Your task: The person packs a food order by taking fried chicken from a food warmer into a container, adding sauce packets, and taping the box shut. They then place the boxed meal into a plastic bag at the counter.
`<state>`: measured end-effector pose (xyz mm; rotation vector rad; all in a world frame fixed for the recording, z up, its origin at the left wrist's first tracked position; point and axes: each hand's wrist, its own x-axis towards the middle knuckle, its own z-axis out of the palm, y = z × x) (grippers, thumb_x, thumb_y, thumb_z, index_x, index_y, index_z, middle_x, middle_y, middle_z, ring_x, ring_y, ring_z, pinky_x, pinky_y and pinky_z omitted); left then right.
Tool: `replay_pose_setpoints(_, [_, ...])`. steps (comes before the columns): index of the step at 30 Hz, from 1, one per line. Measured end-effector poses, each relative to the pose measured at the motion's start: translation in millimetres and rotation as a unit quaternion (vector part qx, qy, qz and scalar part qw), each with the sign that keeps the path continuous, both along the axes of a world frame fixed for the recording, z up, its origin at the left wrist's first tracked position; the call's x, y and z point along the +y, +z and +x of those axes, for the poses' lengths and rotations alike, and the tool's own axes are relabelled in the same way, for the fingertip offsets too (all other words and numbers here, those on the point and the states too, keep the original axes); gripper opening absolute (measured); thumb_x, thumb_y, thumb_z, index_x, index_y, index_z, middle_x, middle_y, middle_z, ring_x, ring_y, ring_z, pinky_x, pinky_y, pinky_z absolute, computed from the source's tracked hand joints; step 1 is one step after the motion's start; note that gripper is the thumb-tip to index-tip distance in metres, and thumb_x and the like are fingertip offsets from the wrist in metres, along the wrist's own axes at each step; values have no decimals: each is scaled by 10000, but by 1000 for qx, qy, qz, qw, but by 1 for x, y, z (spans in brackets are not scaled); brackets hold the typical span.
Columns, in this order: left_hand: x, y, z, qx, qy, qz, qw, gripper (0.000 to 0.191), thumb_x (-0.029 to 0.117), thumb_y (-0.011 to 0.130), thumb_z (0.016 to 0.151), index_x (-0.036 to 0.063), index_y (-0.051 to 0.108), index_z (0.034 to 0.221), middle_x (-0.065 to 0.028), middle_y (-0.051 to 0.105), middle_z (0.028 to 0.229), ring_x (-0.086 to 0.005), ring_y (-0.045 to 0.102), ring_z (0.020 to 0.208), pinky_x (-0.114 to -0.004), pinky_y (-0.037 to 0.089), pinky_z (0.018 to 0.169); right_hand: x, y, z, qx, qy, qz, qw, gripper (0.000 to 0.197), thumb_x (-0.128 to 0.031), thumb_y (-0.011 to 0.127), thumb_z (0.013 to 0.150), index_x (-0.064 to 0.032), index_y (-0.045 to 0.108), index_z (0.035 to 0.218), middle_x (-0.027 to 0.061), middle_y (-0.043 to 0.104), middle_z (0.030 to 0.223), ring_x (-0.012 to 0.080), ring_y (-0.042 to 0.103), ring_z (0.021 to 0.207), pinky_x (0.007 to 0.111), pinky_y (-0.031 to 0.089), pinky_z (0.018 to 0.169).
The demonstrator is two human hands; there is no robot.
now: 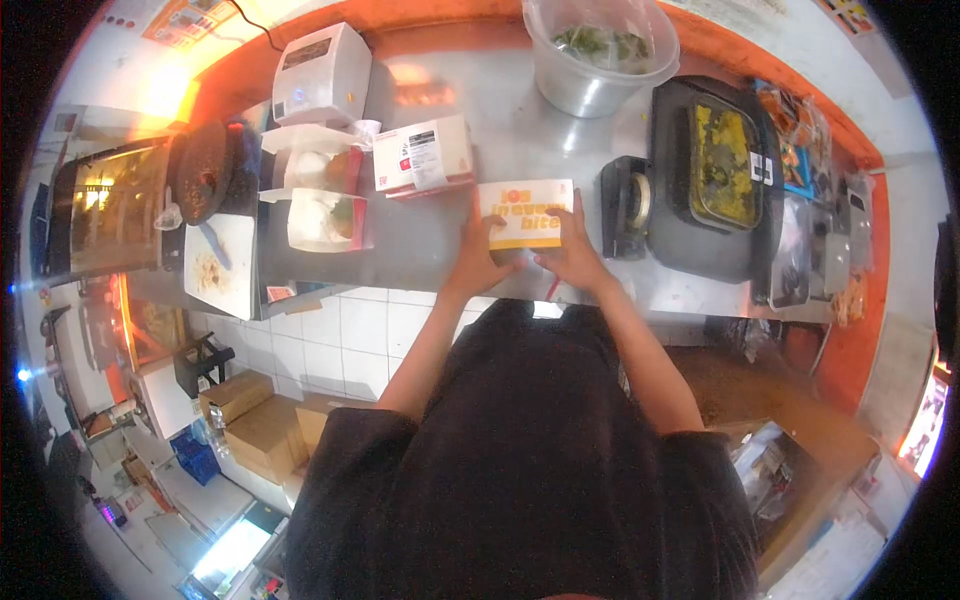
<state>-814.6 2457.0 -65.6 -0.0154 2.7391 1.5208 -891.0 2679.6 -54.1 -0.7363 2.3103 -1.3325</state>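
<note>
Between my two hands is a closed white-and-yellow printed cardboard food box (525, 213), on the steel counter near its front edge. My left hand (481, 251) grips its left side and my right hand (576, 249) grips its right side, thumbs toward me. Just left and behind stands a closed carton (424, 154) with a printed label on top. Farther left, two open paper boxes hold food: a front one (315, 221) and a rear one (304, 166). To the right of my right hand sits a black tape dispenser (624, 210) with a roll of tape.
A white label printer (322, 73) stands at the back left. Behind is a clear plastic tub (607, 82) with greens. A lidded container (724, 165) of yellow food lies on a black case at right. A knife (215, 241) rests on a white cutting board (217, 281) at left.
</note>
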Motion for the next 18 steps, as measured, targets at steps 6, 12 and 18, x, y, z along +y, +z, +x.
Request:
replay_pose_setpoints(6, [-2,2,-1,-16,4,-58,998,1090,466,817,748,46,214,1554,-288,193,1571,-461,203,1446,-542,239,1156,-8,0,5,-40,-82,-45,995,750,-108,744,821,-81,382,1477,283,161,1579,425,228,1466,449,295,1166])
replay_pose_setpoints(12, [1,48,-14,-74,73,9,995,843,372,784,817,25,395,1479,-255,475,1369,-424,406,1321,-452,387,1075,6,32,-12,-32,-110,36,993,550,-280,657,922,-143,487,1427,196,552,1268,313,517,1169,383,392,1048])
replay_pose_setpoints(18, [-6,33,-21,-92,106,105,984,550,183,601,941,16,448,1442,-250,536,1358,-366,498,1284,-413,422,1044,1,37,-12,-73,-161,-21,984,528,-359,636,955,-152,489,1417,183,535,1292,295,491,1243,379,374,1080])
